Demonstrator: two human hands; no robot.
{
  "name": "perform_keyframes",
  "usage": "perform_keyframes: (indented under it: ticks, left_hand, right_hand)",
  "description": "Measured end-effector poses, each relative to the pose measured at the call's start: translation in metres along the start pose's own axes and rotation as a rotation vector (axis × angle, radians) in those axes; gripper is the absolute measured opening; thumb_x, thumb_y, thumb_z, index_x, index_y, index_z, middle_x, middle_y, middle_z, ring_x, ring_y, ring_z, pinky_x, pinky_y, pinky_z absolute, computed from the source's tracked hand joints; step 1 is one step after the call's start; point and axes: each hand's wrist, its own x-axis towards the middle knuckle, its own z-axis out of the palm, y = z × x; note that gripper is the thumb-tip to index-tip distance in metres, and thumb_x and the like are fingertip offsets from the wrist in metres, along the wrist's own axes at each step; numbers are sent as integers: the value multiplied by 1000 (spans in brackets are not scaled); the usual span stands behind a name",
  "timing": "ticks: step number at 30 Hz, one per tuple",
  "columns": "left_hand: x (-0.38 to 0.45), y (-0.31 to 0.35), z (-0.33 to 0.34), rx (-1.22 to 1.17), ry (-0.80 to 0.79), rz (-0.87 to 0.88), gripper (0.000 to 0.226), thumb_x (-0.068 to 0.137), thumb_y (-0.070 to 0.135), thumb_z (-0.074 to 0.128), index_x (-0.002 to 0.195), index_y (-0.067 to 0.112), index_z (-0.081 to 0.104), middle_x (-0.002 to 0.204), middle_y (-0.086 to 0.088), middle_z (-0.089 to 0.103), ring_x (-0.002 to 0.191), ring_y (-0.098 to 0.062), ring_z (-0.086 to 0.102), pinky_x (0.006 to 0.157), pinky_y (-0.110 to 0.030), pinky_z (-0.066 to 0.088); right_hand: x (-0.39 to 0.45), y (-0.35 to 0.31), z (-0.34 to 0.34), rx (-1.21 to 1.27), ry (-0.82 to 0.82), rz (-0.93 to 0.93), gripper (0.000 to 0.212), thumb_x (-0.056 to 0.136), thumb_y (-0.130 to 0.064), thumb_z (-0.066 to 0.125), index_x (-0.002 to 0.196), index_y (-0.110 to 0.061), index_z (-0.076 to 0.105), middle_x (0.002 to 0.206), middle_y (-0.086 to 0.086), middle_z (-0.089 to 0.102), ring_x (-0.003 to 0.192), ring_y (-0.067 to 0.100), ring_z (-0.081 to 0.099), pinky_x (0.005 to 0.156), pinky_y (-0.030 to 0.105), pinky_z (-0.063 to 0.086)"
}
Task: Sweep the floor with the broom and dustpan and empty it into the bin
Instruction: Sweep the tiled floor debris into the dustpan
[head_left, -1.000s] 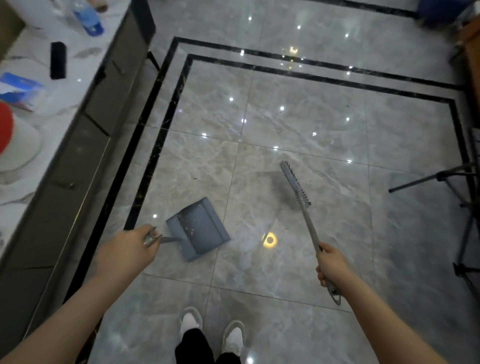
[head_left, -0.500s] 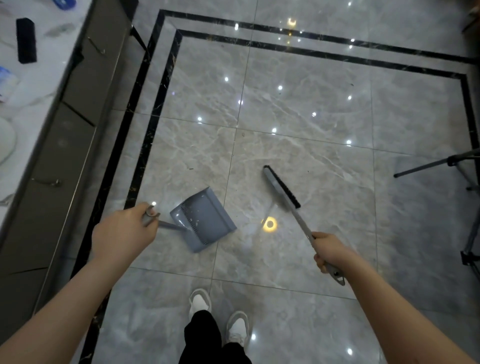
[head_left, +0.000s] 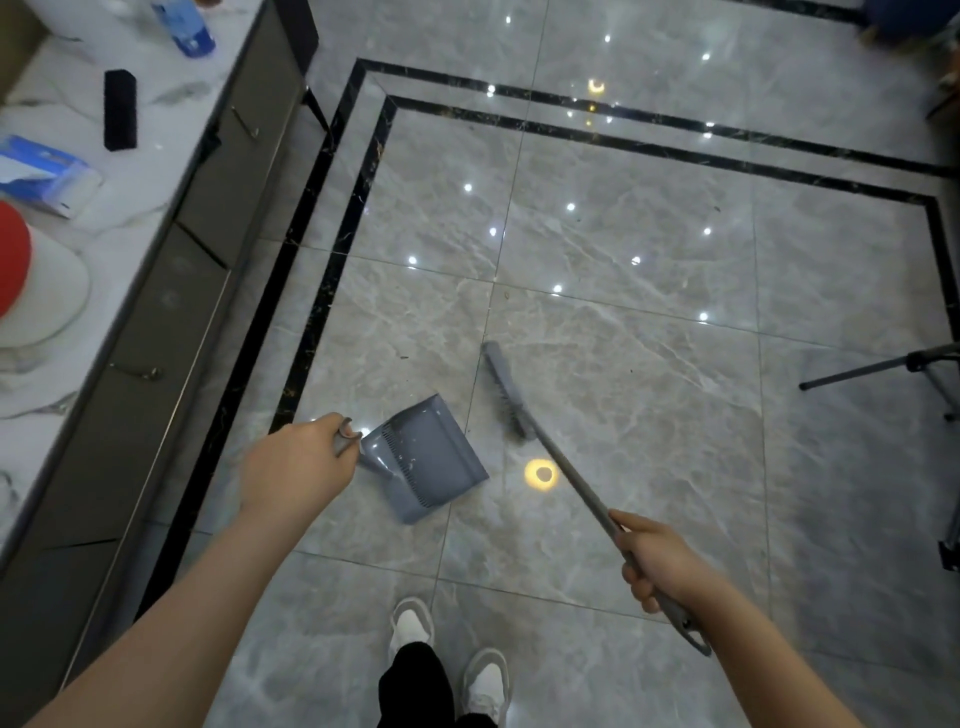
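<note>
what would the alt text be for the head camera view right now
A person, seen from above, holds a grey dustpan by its handle in the left hand and a long-handled broom in the right hand, over a glossy grey tiled floor. A cabinet with a marble top stands at left.

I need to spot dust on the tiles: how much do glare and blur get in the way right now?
Head view: the glossy floor mirrors many ceiling lights as bright dots, plus a yellow ring reflection beside the dustpan; the broom head is slightly motion-blurred; wide-angle distortion bends the counter edge; small dark specks stay visible.
</note>
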Motion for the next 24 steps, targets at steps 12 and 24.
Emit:
perform_keyframes:
  ticks: [12,24]
  left_hand:
    - [1,-7,0,14,-2,-13,24,88,33,53,85,13,65,63,-9,60,53,-24,44,43,-22,21]
    - [4,-11,3,20,1,-6,23,88,34,54,93,16,67,69,-10,65,55,-24,44,43,-22,19]
  right_hand:
    - [-4,14,45,79,-146,70,47,98,-8,34,143,-22,40,43,0,36,29,9,27,33,13,25]
    - [9,10,70,82,-132,73,49,98,-6,30,143,-22,38,52,3,34,29,8,27,32,13,24]
